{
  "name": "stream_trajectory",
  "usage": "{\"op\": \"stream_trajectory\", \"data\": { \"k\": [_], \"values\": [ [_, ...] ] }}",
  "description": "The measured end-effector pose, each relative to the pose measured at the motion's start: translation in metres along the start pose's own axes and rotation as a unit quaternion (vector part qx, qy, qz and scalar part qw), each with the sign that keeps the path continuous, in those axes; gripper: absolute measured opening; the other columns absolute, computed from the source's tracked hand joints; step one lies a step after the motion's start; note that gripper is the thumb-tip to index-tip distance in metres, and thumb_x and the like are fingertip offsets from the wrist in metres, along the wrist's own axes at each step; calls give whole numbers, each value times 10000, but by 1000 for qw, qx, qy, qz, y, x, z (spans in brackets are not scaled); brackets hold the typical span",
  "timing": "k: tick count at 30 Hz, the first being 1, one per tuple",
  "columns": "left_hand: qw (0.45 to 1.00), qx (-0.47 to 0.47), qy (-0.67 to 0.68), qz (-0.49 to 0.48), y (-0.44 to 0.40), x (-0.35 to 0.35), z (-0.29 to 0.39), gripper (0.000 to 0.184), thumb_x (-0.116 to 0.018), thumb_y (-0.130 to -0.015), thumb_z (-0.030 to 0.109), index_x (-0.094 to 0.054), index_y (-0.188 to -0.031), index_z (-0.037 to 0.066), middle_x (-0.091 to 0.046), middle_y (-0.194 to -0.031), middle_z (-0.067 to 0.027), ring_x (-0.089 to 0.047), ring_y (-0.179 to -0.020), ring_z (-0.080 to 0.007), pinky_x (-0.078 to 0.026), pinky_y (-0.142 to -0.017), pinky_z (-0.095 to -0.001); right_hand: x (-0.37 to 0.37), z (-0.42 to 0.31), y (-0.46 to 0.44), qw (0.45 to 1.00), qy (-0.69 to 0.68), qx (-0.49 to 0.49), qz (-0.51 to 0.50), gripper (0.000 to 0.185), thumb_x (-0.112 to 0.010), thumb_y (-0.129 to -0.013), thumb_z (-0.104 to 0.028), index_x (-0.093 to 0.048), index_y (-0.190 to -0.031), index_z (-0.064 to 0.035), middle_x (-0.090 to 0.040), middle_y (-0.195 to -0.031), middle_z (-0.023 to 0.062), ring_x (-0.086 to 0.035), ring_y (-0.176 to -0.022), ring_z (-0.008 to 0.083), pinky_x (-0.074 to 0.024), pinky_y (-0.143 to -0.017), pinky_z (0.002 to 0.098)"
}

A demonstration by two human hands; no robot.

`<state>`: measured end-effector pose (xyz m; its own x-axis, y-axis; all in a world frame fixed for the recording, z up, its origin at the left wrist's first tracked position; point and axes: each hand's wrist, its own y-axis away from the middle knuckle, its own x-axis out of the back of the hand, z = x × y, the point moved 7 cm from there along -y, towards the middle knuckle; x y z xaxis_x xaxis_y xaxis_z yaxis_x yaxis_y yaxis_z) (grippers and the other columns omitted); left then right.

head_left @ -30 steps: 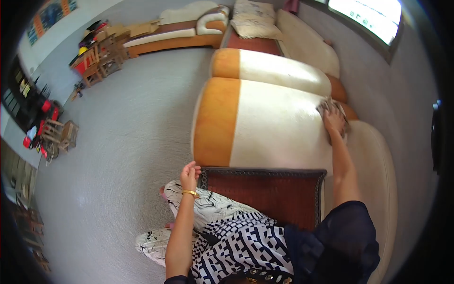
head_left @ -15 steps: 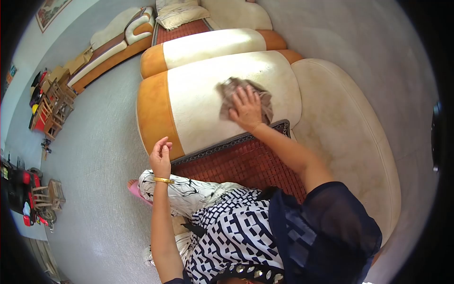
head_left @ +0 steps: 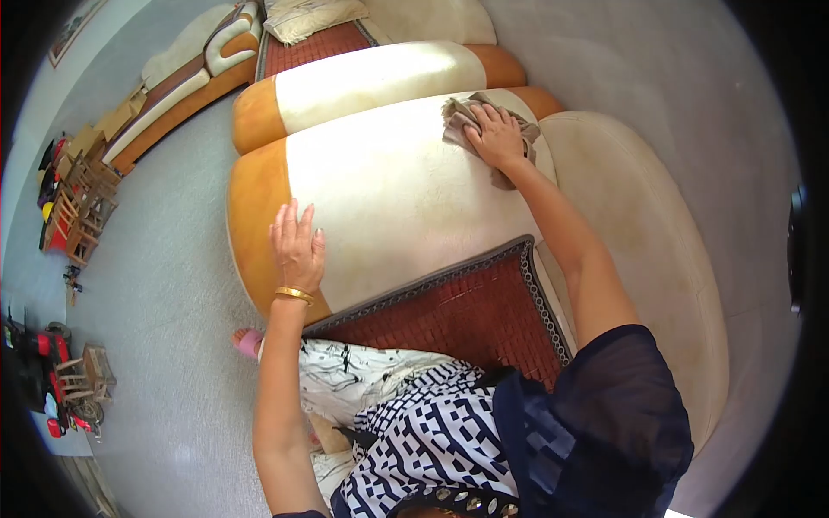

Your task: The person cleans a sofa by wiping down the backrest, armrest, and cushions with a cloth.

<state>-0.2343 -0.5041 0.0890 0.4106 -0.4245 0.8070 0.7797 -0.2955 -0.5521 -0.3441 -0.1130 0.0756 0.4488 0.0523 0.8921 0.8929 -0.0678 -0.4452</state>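
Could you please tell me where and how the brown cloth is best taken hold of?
Probably by the loose left edge of the brown cloth, pinched from above and the left: it lies crumpled on the padded armrest, and the right hand covers its middle, leaving that edge exposed.

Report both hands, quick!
Left hand: open, nothing visibly held.
Right hand: open, laid over the cloth on the sofa armrest.

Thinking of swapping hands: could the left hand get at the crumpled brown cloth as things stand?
Probably yes, with a stretch: the left hand looks empty and nothing stands on the cream-and-orange padded armrest between it and the cloth, though the right hand covers part of it.
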Motion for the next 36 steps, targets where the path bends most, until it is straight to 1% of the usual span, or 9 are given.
{"op": "stream_trajectory", "data": {
  "k": [4, 10, 13, 17, 19, 22, 29, 31, 36],
  "values": [
    [995, 19, -95, -27, -26, -19, -6, 520, -451, -920, 362, -419, -1390, 140, -304, -1480, -147, -242, -1376, -341, -181, -1095, -548, -18, 35, -42, 990, 39, -96, -101, 566, -407, -873, -503, -450, -1339, -184, -437, -1386, 92, -368, -1282, 333, -258, -1070, 504],
    [978, 71, -167, -100, -27, -41, -18, 584, -421, -918, 452, -358, -1431, 182, -258, -1503, -141, -222, -1391, -321, -167, -1090, -583, -35, 83, -85, 977, 20, -154, -148, 594, -414, -847, -500, -482, -1336, -170, -386, -1438, 106, -311, -1319, 381, -216, -1072, 550],
    [974, 78, -178, -112, -27, -42, -18, 591, -405, -917, 457, -345, -1438, 184, -250, -1512, -120, -217, -1396, -298, -152, -1104, -558, -39, 121, -96, 949, 32, -241, -200, 627, -398, -860, -482, -439, -1377, -130, -326, -1475, 134, -242, -1362, 390, -156, -1088, 574],
    [971, 89, -180, -128, -30, -41, -15, 595, -399, -911, 455, -351, -1437, 180, -254, -1515, -101, -212, -1402, -282, -132, -1117, -530, -59, 174, -114, 910, 81, -344, -216, 600, -373, -864, -462, -429, -1384, -169, -307, -1493, 97, -253, -1362, 383, -185, -1080, 573],
    [972, 87, -178, -126, -30, -42, -14, 595, -403, -907, 452, -359, -1433, 176, -261, -1514, -100, -215, -1401, -281, -131, -1116, -529, -56, 205, -117, 895, 91, -410, -149, 580, -381, -860, -443, -471, -1358, -159, -368, -1459, 111, -299, -1348, 371, -229, -1061, 562],
    [973, 86, -177, -122, -31, -42, -14, 597, -403, -903, 448, -370, -1428, 166, -271, -1512, -99, -222, -1400, -281, -129, -1113, -527, -62, 233, -125, 895, 62, -359, -256, 569, -386, -860, -456, -517, -1320, -147, -443, -1404, 126, -368, -1317, 349, -272, -1042, 546],
    [972, 79, -187, -116, -34, -41, -8, 613, -392, -896, 457, -367, -1429, 156, -280, -1501, -134, -251, -1385, -312, -156, -1095, -546, -63, 230, -135, 908, 136, -335, -214, 533, -379, -866, -483, -565, -1273, -194, -522, -1334, 107, -462, -1249, 314, -323, -1017, 523],
    [973, 74, -190, -112, -35, -39, -6, 613, -404, -890, 443, -366, -1430, 155, -277, -1502, -134, -248, -1386, -313, -156, -1095, -548, -81, 194, -151, 958, 146, -94, -228, 543, -359, -872, -514, -569, -1269, -208, -538, -1314, 108, -487, -1225, 301, -342, -1010, 507],
    [974, 81, -180, -108, -35, -35, -4, 620, -454, -865, 412, -373, -1426, 159, -272, -1504, -129, -245, -1388, -312, -162, -1093, -555, -95, 126, -158, 943, 50, -161, -287, 581, -392, -866, -522, -550, -1293, -161, -488, -1375, 74, -437, -1277, 289, -264, -1073, 464]
  ]
}}
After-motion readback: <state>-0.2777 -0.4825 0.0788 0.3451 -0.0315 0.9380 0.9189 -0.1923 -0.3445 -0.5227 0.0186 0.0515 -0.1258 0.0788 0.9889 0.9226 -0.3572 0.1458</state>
